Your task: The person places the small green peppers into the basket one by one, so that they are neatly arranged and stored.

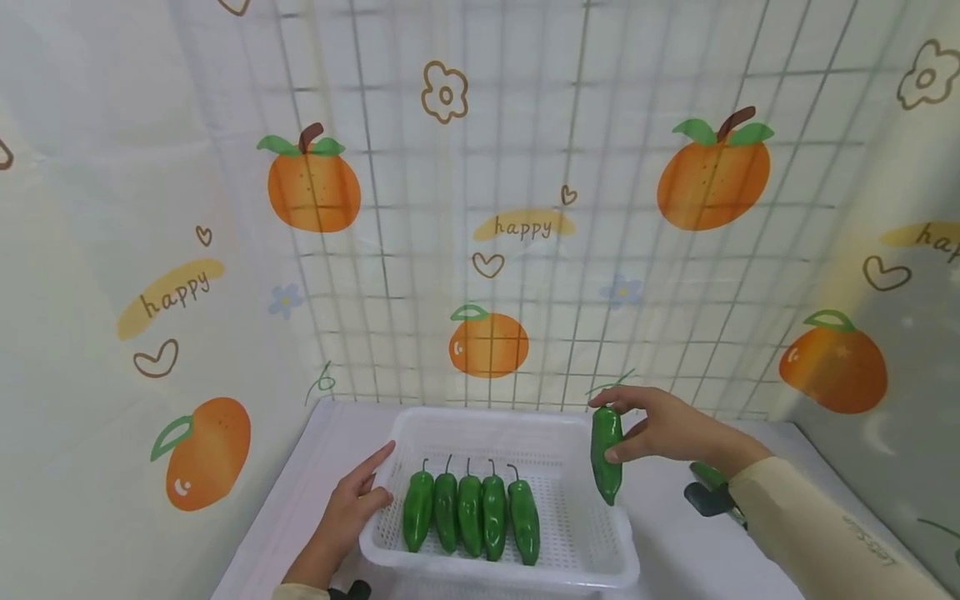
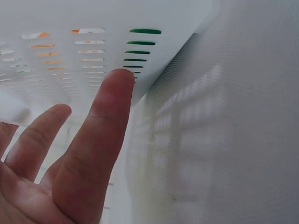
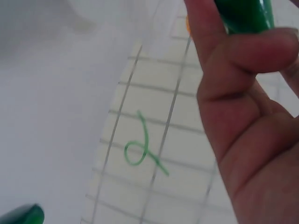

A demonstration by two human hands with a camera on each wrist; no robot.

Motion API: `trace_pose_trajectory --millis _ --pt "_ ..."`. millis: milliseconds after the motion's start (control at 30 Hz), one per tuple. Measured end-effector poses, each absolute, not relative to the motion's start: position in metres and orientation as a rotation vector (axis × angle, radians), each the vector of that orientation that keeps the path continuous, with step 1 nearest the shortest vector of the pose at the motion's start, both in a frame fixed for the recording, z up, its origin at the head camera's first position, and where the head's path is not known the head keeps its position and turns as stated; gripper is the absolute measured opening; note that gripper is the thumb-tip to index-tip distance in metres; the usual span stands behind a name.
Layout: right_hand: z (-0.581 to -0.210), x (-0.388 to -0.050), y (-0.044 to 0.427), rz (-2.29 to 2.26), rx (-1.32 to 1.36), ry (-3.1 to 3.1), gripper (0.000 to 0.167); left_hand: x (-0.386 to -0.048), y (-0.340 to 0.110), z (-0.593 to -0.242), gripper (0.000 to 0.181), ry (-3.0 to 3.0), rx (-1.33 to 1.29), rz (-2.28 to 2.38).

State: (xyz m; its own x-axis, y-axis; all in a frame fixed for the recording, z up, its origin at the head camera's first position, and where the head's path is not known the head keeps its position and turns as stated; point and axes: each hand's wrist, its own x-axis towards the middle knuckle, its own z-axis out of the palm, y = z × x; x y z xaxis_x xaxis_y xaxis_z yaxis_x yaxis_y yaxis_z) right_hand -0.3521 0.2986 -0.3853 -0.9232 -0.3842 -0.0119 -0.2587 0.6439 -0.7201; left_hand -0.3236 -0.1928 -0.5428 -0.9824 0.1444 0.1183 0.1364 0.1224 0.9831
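Between the thumb and fingers of my right hand (image 1: 660, 427) is a green chili pepper (image 1: 606, 454), held upright at the right end of a white plastic basket (image 1: 577, 577). Part of that pepper (image 3: 247, 16) also shows at the top of the right wrist view. Inside the basket several green peppers (image 1: 470, 517) lie side by side, stems toward the back. My left hand (image 1: 343, 508) is at the basket's left side with its fingers extended. From below, the left wrist view shows a fingertip against the slotted basket wall (image 2: 107, 18).
Another green pepper (image 1: 707, 475) lies on the white table (image 1: 660, 533) right of the basket, partly hidden by a dark object at my right wrist. A curtain printed with oranges (image 1: 489, 345) stands behind and on both sides of the table.
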Motion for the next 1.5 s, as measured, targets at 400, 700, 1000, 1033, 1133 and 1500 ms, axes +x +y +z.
trace_pose_trajectory --millis 400,700,1000,1033,1133,1500 --pt "-0.381 -0.366 0.238 -1.245 -0.664 2.594 0.071 -0.326 -0.197 -0.547 0.078 2.320 0.293 2.082" --pt "-0.399 -0.378 0.209 -1.273 -0.678 2.545 0.069 -0.325 -0.192 -0.544 0.077 2.349 0.283 2.061" --pt "-0.425 -0.395 0.182 -1.338 -0.694 2.463 0.069 -0.326 -0.191 -0.541 0.077 2.343 0.277 2.065" --pt "-0.427 -0.396 0.178 -1.336 -0.700 2.458 0.070 -0.326 -0.192 -0.541 0.077 2.340 0.279 2.066" --pt "-0.433 -0.399 0.168 -1.338 -0.700 2.443 0.069 -0.327 -0.192 -0.542 0.077 2.334 0.285 2.069" --pt "-0.450 -0.407 0.138 -1.371 -0.733 2.379 0.068 -0.331 -0.195 -0.546 0.078 2.345 0.288 2.058"
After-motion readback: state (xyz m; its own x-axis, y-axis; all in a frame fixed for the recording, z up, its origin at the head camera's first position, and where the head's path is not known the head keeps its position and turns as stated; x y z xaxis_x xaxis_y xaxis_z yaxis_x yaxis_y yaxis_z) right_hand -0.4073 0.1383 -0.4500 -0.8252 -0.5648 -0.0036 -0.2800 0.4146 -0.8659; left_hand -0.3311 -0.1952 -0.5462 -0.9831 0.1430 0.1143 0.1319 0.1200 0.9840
